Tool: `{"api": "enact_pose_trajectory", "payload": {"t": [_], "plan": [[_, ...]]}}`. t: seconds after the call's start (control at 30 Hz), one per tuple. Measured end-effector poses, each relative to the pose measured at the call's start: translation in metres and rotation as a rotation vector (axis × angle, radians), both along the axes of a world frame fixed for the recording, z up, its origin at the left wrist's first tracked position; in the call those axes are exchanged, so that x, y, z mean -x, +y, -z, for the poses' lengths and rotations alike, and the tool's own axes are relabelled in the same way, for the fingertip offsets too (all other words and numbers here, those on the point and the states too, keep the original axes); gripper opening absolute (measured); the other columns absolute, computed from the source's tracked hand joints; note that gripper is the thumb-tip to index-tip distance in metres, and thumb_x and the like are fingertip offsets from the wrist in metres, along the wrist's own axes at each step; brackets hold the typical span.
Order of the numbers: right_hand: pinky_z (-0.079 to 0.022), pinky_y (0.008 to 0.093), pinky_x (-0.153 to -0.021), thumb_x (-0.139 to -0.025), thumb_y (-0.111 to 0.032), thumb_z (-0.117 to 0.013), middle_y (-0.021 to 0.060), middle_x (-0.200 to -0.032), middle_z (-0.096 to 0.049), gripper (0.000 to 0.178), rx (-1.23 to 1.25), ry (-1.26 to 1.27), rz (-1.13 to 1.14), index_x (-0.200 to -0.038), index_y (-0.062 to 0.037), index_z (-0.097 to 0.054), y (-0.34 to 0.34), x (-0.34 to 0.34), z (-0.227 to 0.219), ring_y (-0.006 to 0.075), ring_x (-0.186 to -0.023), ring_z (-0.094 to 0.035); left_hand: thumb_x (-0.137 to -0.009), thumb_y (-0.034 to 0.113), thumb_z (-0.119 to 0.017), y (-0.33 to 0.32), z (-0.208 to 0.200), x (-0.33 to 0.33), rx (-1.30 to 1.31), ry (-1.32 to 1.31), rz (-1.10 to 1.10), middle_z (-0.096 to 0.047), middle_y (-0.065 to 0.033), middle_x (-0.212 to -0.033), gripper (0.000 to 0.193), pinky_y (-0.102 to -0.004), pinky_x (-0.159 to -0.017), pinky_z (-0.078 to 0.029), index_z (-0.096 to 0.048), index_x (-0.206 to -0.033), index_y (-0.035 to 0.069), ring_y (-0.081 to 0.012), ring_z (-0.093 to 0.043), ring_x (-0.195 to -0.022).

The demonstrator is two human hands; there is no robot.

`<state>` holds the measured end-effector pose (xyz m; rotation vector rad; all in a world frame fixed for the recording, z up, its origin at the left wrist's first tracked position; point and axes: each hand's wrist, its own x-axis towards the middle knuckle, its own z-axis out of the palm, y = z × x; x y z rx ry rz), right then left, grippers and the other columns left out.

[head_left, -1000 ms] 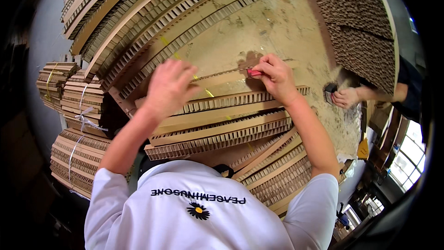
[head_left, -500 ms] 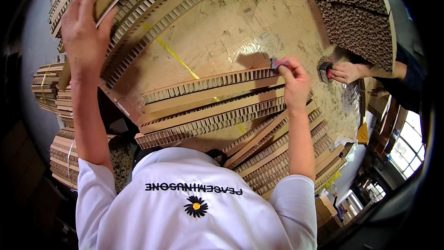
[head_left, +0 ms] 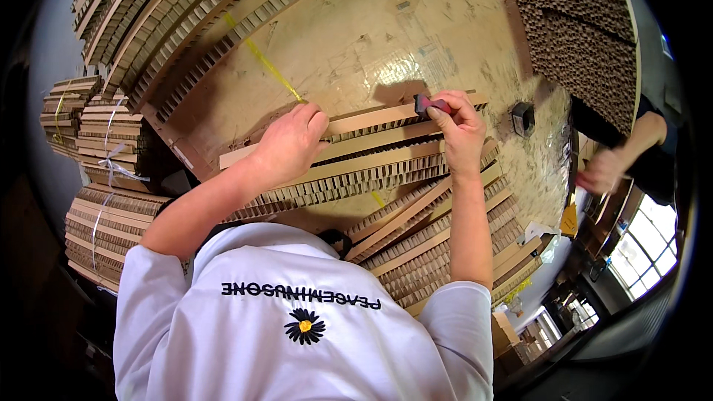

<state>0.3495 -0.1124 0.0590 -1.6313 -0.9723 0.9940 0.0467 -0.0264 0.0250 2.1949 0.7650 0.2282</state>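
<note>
My left hand (head_left: 291, 145) is closed over the far strip of a row of honeycomb cardboard strips (head_left: 405, 131), its fingers curled on the strip's upper edge. In my right hand (head_left: 463, 132) is a small dark red and black block-shaped tool (head_left: 431, 107), pinched between thumb and fingers. That tool sits at the right part of the same far strip; whether it touches the cardboard cannot be made out. Several strips lie side by side below my hands, some with flat tan faces up, others showing open cells.
Stacked honeycomb strips (head_left: 186, 22) line the far left; tied bundles (head_left: 104, 226) stand below them. A black box (head_left: 523, 119) rests on the worn tabletop (head_left: 349, 52). A co-worker's blurred hand (head_left: 613, 167) is at right, below a large honeycomb stack (head_left: 572, 37). Yellow strapping (head_left: 267, 67) crosses the table.
My left hand has come down from the far-left stack onto the far strip, whose flat tan face now shows. The co-worker's hand has left the black box and moved right.
</note>
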Motion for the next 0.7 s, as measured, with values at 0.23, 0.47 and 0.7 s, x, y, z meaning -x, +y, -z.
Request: {"api": "enact_pose_trajectory", "payload": {"t": [0.23, 0.47, 0.7], "plan": [[-0.051, 0.0282, -0.087, -0.084, 0.007, -0.078, 0.0062, -0.109, -0.067, 0.019, -0.057, -0.233, -0.179, -0.1, -0.0005, -0.074, 0.031, 0.015, -0.005, 0.0151, -0.098, -0.063, -0.073, 0.0, -0.072, 0.046, 0.008, 0.029, -0.347, -0.004, -0.041, -0.061, -0.011, -0.105, 0.029, -0.0435, -0.081, -0.05, -0.055, -0.096, 0.005, -0.0337, -0.057, -0.095], [-0.056, 0.031, -0.081, -0.081, 0.006, -0.079, 0.0096, -0.108, -0.071, 0.021, -0.104, -0.361, -0.273, -0.099, -0.003, -0.075, 0.044, 0.028, 0.013, 0.0196, -0.093, -0.068, -0.072, -0.002, -0.071, 0.045, 0.022, 0.034, -0.329, -0.06, -0.091, -0.06, -0.0088, -0.107, 0.029, -0.0417, -0.082, -0.049, -0.054, -0.094, 0.005, -0.032, -0.056, -0.095], [-0.054, 0.0326, -0.075, -0.074, 0.0, -0.085, 0.0063, -0.099, -0.073, 0.024, -0.2, -0.585, -0.334, -0.095, -0.0073, -0.076, 0.055, 0.033, 0.019, 0.0233, -0.087, -0.067, -0.071, -0.001, -0.073, 0.045, 0.024, 0.034, -0.329, -0.085, -0.103, -0.06, -0.0081, -0.106, 0.031, -0.0423, -0.082, -0.05, -0.053, -0.094, 0.006, -0.032, -0.057, -0.097]]}}
